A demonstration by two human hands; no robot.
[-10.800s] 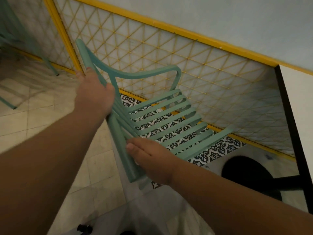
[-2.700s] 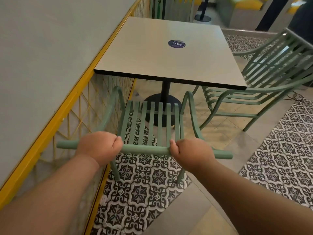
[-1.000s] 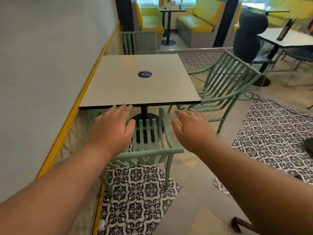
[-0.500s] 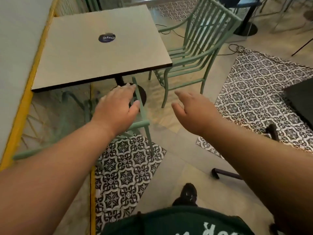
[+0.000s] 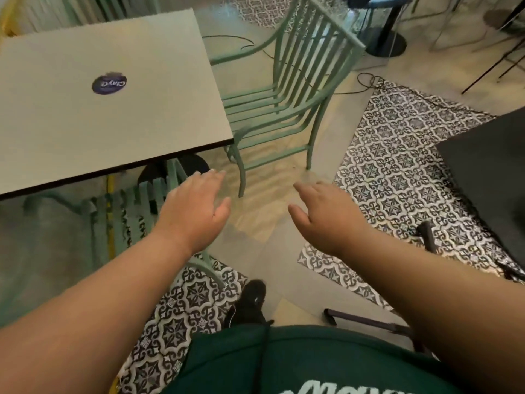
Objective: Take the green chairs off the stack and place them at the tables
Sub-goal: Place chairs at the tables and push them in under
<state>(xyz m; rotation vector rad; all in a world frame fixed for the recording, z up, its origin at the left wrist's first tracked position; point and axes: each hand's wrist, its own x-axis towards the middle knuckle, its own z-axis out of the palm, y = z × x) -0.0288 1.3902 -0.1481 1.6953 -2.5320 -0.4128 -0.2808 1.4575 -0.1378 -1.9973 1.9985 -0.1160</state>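
Note:
A green slatted chair (image 5: 127, 211) stands tucked at the near edge of a grey square table (image 5: 85, 115), partly blurred and partly behind my left arm. A second green chair (image 5: 287, 100) stands at the table's right side. My left hand (image 5: 193, 211) hovers open above the near chair, fingers spread, touching nothing. My right hand (image 5: 324, 214) floats open over the floor to the right, also holding nothing.
A round purple sticker (image 5: 109, 83) lies on the table. A dark table corner (image 5: 488, 172) juts in at the right with black legs below. Patterned floor tiles (image 5: 397, 155) spread right and near my shoe (image 5: 250, 302). A black cable (image 5: 366, 81) lies behind the second chair.
Both hands have let go of the near chair and drawn back open. The view has swung down and to the right, away from the table.

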